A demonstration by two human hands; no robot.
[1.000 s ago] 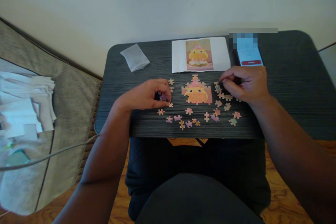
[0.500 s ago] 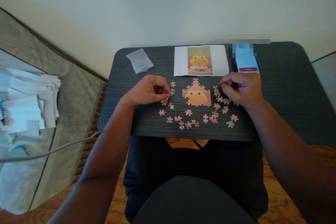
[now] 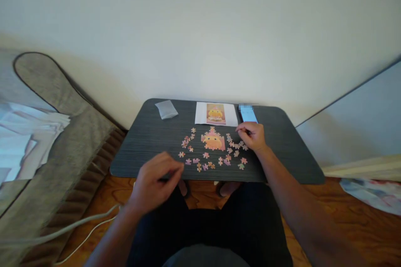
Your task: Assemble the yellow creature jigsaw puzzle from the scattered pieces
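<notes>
A partly joined jigsaw puzzle [image 3: 214, 141] with a yellow figure lies on the dark table [image 3: 138, 146]. Loose puzzle pieces [image 3: 211, 166] lie around its left, front and right sides. My left hand [image 3: 156, 181] is raised by the front edge, left of the pieces, thumb and forefinger brought together; anything between them is too small to make out. Beside the right-hand pieces [image 3: 236, 145] rests my right hand [image 3: 252, 134], its fingers curled and closed, their contents hidden. Behind the puzzle lies a white sheet with the reference picture [image 3: 216, 114].
A clear plastic bag [image 3: 166, 109] lies at the back left of the table. At the back right, just beyond my right hand, is a phone [image 3: 248, 114]. White papers [image 3: 21, 142] are piled on the grey couch [image 3: 78, 125] to the left, with a cable [image 3: 75, 222] below.
My left hand has drawn back from the left-hand pieces toward me, past the front edge. My right hand keeps its place by the pieces. The view has tilted up and moved back.
</notes>
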